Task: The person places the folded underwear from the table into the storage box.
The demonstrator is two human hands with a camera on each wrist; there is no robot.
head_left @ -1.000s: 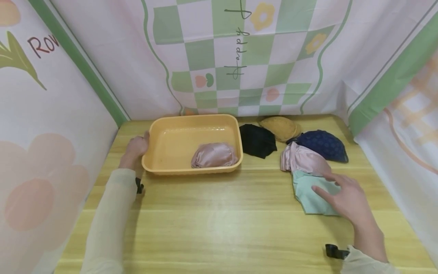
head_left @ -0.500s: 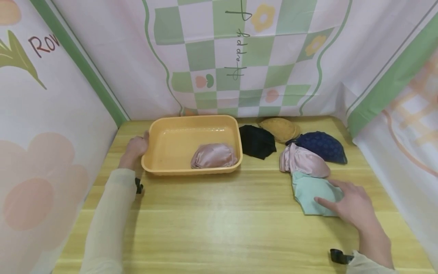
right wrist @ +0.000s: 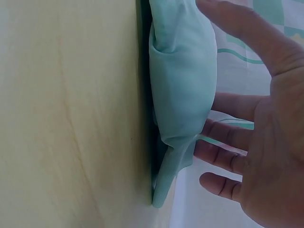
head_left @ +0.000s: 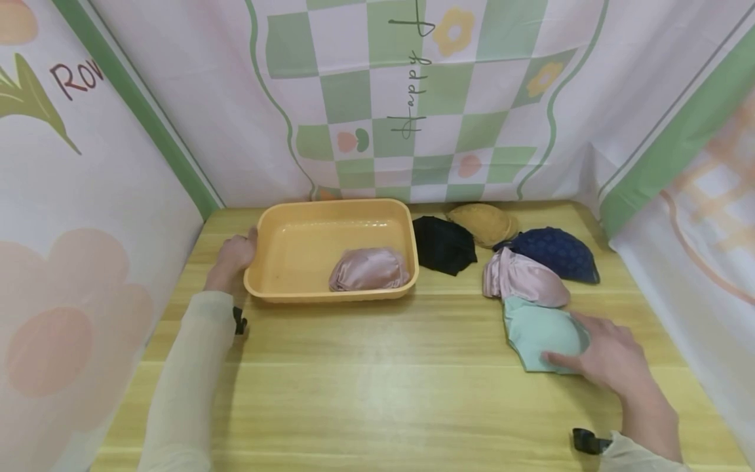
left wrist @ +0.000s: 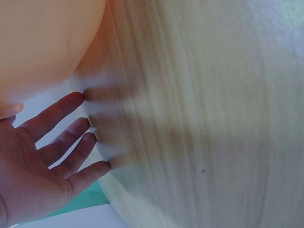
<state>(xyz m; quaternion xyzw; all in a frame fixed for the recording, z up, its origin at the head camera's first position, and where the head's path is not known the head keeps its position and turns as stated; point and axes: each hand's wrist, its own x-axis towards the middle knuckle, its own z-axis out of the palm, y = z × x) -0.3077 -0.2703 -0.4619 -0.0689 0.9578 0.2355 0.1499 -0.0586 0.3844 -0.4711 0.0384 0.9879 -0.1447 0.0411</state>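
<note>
The place was a small cloth-walled nook around a wood-grain table; whether it stood in a home or a studio could not be told. Behind the table hung a checked sheet with sideways "Happy" lettering; a flowered sheet closed the table's left side and a plaid sheet its right.

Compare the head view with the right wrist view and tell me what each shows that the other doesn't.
Only the head view shows the yellow tray, the pink piece inside it, the left hand at its edge, and the black piece, mustard piece, navy piece and second pink piece.

Only the right wrist view shows the palm of the right hand and an edge-on look at the mint-green piece.

Both share that hand, that piece, the wooden table and the printed curtain.
</note>
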